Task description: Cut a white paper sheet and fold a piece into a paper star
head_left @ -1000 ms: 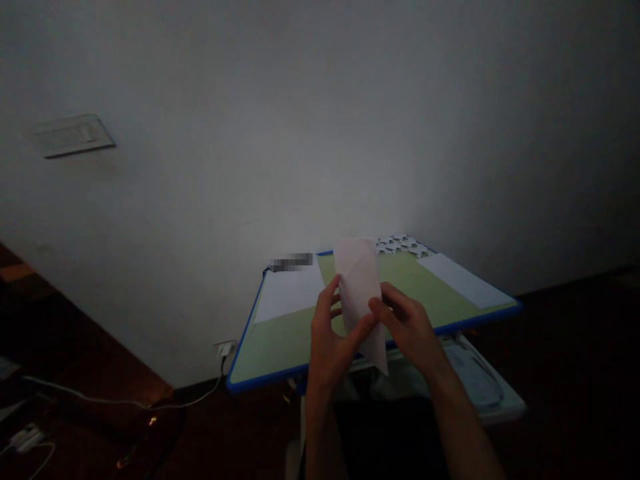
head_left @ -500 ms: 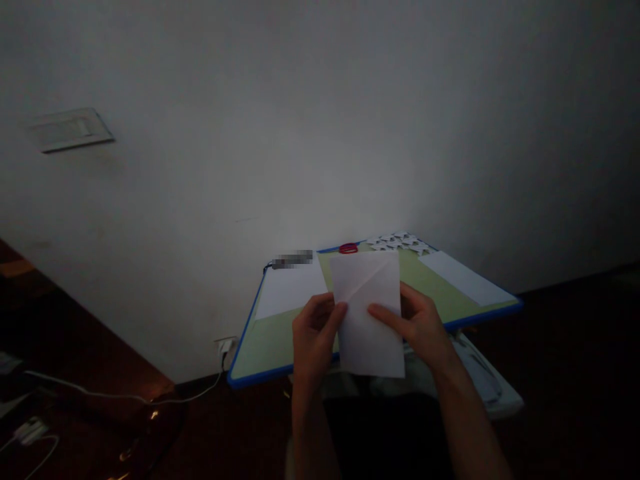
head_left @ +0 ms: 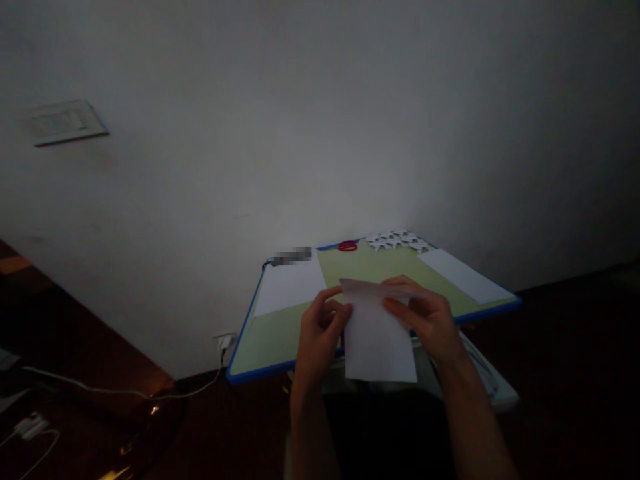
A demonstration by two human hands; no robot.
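Between my two hands a white sheet of paper (head_left: 379,347) is held up over the near edge of the table. My left hand (head_left: 323,327) pinches its left edge, thumb in front and fingers behind. On the other side, my right hand (head_left: 427,323) grips the upper right part, with the thumb on the front face. The top of the paper bends over, and its upper right corner comes down across the right fingers. Motion blurs that corner slightly.
A green table (head_left: 360,267) with a blue rim stands against the wall. White sheets lie at its left (head_left: 293,283) and right (head_left: 465,275). Red-handled scissors (head_left: 348,246) and several small folded paper pieces (head_left: 397,240) sit at the back. A white cable (head_left: 115,392) runs to a wall socket.
The paper's top, upright before with a diagonal crease showing, now bends over and looks shorter. Both hands have shifted slightly right, and the right fingers have moved to the upper right corner.
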